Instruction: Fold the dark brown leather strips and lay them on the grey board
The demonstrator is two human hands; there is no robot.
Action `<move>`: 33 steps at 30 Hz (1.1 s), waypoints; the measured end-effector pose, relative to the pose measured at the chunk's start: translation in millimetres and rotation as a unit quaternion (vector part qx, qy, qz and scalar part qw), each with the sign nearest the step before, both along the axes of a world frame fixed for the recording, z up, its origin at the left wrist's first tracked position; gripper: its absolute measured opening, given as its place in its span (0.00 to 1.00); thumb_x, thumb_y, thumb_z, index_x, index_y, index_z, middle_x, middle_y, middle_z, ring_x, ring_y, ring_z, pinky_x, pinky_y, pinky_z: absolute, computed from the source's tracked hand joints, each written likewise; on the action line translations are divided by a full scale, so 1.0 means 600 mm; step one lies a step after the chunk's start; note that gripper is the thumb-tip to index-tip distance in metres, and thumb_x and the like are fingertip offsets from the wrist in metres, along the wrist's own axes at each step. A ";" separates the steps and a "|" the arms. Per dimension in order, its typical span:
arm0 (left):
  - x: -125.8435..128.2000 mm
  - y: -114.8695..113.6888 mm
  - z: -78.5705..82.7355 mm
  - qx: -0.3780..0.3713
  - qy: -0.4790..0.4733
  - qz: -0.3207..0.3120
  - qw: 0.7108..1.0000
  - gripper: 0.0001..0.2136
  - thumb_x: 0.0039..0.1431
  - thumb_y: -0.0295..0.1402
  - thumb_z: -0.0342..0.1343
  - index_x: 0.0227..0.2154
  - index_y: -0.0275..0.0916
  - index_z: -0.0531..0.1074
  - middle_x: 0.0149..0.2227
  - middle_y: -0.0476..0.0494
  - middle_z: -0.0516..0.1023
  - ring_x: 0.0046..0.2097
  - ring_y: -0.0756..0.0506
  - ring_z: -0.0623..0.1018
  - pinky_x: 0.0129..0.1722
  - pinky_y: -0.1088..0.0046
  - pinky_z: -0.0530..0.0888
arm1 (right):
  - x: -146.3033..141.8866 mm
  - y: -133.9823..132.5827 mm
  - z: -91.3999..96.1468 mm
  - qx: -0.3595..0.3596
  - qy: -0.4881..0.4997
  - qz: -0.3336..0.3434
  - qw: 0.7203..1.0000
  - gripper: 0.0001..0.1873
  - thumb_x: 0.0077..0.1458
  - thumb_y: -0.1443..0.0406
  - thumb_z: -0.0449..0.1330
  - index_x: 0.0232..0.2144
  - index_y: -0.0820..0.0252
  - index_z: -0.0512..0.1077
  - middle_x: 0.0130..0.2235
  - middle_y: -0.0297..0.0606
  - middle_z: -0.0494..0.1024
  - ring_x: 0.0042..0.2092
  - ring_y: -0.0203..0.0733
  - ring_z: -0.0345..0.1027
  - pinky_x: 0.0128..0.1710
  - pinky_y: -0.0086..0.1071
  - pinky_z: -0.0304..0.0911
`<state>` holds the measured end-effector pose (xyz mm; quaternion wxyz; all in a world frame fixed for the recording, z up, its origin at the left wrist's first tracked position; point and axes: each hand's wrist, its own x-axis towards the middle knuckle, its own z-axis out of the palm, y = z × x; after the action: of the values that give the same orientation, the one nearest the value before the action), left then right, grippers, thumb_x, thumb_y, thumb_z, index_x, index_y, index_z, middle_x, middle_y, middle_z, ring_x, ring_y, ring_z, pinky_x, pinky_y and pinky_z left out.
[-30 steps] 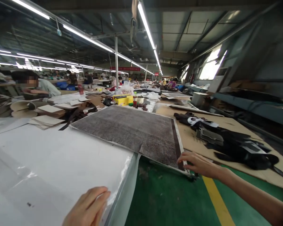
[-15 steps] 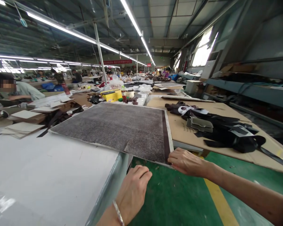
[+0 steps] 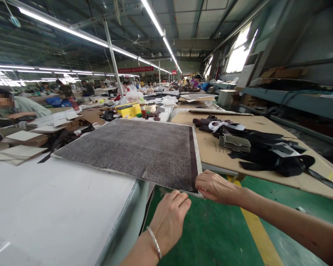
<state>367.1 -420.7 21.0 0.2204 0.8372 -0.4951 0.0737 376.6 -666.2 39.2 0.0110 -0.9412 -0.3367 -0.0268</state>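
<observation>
A large dark grey-brown speckled sheet point(image 3: 127, 151) with a pale border lies across the table, its near right corner jutting past the table edge over the floor. Along its right side runs a smooth, darker strip point(image 3: 193, 159). At that corner my right hand point(image 3: 218, 187) is closed, pinching the edge with thumb and fingers. My left hand point(image 3: 170, 214), with a bracelet point(image 3: 154, 242) at the wrist, has its fingers curled together at the sheet's near edge. Its fingertips are hidden, so I cannot tell whether they grip the sheet.
A white-topped table point(image 3: 58, 207) fills the left foreground. Cardboard point(image 3: 211, 147) at right bears black scraps point(image 3: 288, 162). Behind the sheet stands a yellow box point(image 3: 128, 110). Pale boards point(image 3: 22, 152) lie at left, near a seated person point(image 3: 30, 107). The floor point(image 3: 208, 229) is green.
My left hand has moved up and right to the sheet's near edge. The right hand keeps hold of the corner. The whole view has shifted slightly.
</observation>
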 end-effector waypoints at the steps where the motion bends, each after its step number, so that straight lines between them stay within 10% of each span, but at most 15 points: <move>1: -0.001 -0.009 0.001 0.008 -0.010 -0.009 1.000 0.13 0.62 0.22 0.47 0.48 0.38 0.67 0.53 0.46 0.70 0.52 0.43 0.67 0.52 0.65 0.68 | 0.002 0.000 0.001 0.008 0.005 -0.001 1.000 0.08 0.61 0.69 0.50 0.30 0.60 0.66 0.32 0.36 0.69 0.35 0.39 0.63 0.38 0.34 0.52; 13: -0.003 -0.075 -0.030 0.077 -0.060 0.009 0.995 0.12 0.64 0.36 0.51 0.48 0.38 0.67 0.56 0.44 0.69 0.47 0.42 0.70 0.44 0.61 0.71 | 0.011 -0.001 0.004 0.083 0.059 0.001 0.995 0.04 0.54 0.71 0.53 0.30 0.59 0.65 0.33 0.36 0.70 0.36 0.40 0.62 0.41 0.34 0.53; 20: -0.011 -0.072 -0.040 0.081 -0.015 0.045 0.996 0.16 0.64 0.35 0.51 0.53 0.41 0.63 0.59 0.44 0.65 0.52 0.42 0.68 0.50 0.61 0.69 | 0.040 -0.017 -0.021 0.213 0.070 -0.109 0.968 0.05 0.47 0.72 0.51 0.28 0.59 0.64 0.29 0.33 0.69 0.30 0.37 0.60 0.33 0.30 0.54; 26: -0.012 -0.078 -0.039 0.056 0.029 0.058 0.996 0.22 0.62 0.32 0.53 0.58 0.42 0.57 0.57 0.46 0.66 0.51 0.41 0.67 0.51 0.60 0.68 | 0.094 -0.071 -0.013 0.368 0.062 -0.250 0.893 0.03 0.49 0.66 0.53 0.25 0.59 0.65 0.21 0.28 0.67 0.25 0.35 0.59 0.26 0.28 0.54; 33: -0.007 -0.086 -0.069 0.041 0.041 0.057 0.997 0.23 0.61 0.33 0.52 0.59 0.42 0.57 0.59 0.44 0.64 0.53 0.38 0.66 0.52 0.55 0.67 | 0.155 -0.149 0.055 0.584 0.055 -0.355 0.728 0.08 0.59 0.63 0.53 0.30 0.61 0.66 0.27 0.36 0.73 0.29 0.36 0.70 0.31 0.30 0.67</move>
<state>362.8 -472.1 -20.7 0.2015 0.8745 -0.4401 0.0310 469.6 -755.5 72.4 0.5669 -0.7995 0.1049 -0.1687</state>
